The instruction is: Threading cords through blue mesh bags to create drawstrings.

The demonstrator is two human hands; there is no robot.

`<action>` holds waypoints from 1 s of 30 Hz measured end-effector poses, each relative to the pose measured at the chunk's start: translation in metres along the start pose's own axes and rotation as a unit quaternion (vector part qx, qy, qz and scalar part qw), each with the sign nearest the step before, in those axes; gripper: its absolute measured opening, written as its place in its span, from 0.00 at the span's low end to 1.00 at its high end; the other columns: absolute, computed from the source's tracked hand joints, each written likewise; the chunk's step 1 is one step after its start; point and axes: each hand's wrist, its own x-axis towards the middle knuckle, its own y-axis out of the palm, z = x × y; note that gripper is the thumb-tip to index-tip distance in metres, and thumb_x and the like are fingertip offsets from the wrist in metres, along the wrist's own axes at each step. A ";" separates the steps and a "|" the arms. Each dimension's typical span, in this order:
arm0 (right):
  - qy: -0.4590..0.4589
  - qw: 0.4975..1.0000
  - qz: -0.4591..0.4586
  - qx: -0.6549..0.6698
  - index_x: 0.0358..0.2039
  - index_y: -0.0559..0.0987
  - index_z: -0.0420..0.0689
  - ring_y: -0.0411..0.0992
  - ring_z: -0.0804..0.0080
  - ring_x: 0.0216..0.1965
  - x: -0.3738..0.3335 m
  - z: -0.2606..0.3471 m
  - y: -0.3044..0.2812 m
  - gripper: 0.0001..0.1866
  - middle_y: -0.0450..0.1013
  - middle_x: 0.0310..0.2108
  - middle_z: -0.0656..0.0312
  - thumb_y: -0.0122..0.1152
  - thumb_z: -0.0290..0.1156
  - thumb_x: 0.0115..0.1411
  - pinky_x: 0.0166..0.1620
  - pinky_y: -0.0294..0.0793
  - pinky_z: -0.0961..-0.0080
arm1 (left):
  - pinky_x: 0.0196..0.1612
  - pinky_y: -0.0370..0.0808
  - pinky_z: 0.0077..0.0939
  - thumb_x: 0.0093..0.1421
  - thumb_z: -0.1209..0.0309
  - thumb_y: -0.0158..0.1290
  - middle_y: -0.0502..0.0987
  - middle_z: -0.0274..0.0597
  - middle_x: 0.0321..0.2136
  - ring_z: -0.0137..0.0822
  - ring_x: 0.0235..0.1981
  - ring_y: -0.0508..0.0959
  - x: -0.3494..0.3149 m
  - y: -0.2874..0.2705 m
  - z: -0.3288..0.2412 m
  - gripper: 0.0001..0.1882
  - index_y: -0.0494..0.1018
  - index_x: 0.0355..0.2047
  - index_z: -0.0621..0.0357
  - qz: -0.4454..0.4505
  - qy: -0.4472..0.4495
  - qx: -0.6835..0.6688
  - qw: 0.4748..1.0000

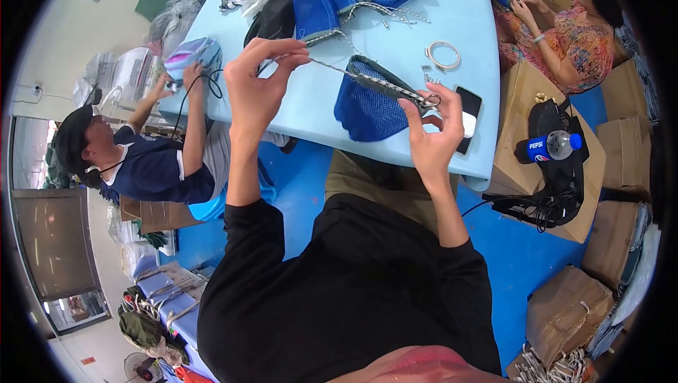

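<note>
A blue mesh drawstring pouch (374, 104) with a dark rim hangs between my hands over the table's near edge. My left hand (261, 76) pinches one end of its black-and-white cord (332, 67), which is drawn out to the left of the pouch. With thumb and fingertips, my right hand (436, 125) grips the pouch's right end, where a small metal ring (429, 103) shows beside the cord. More blue pouches (332, 2) with the same cords lie farther back on the table, next to a black one (274, 19).
On the light blue table (462, 30) lie a roll of tape (443, 55), small metal pieces and a phone (470, 104). One person (155, 157) works at the left, another (565, 44) sits at the right. A bottle (554, 146) and black cables rest on a cardboard box (522, 100).
</note>
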 end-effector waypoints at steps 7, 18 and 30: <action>-0.048 0.997 -0.017 0.058 0.47 0.75 0.42 0.77 0.80 0.37 0.003 0.015 -0.008 0.22 0.81 0.34 0.62 0.78 0.29 0.56 0.34 0.69 0.83 | 0.46 0.78 0.20 0.57 0.86 0.64 0.81 0.45 0.38 0.30 0.40 0.80 -0.010 0.001 0.003 0.18 0.78 0.48 0.69 0.005 -0.155 -0.361 0.919; 0.060 0.986 0.066 0.138 0.36 0.81 0.39 0.72 0.85 0.34 -0.028 0.044 -0.012 0.08 0.79 0.33 0.67 0.72 0.26 0.61 0.38 0.69 0.84 | 0.53 0.78 0.33 0.54 0.87 0.65 0.79 0.51 0.49 0.39 0.47 0.81 -0.022 0.044 -0.019 0.27 0.72 0.54 0.61 0.061 -0.122 -0.651 0.746; 0.228 0.918 0.133 0.297 0.35 0.84 0.37 0.72 0.85 0.34 -0.069 -0.005 -0.016 0.05 0.78 0.35 0.65 0.72 0.17 0.58 0.36 0.69 0.87 | 0.51 0.80 0.32 0.59 0.85 0.60 0.81 0.56 0.47 0.43 0.48 0.81 -0.084 0.064 -0.033 0.18 0.78 0.51 0.70 0.273 -0.190 -0.412 0.848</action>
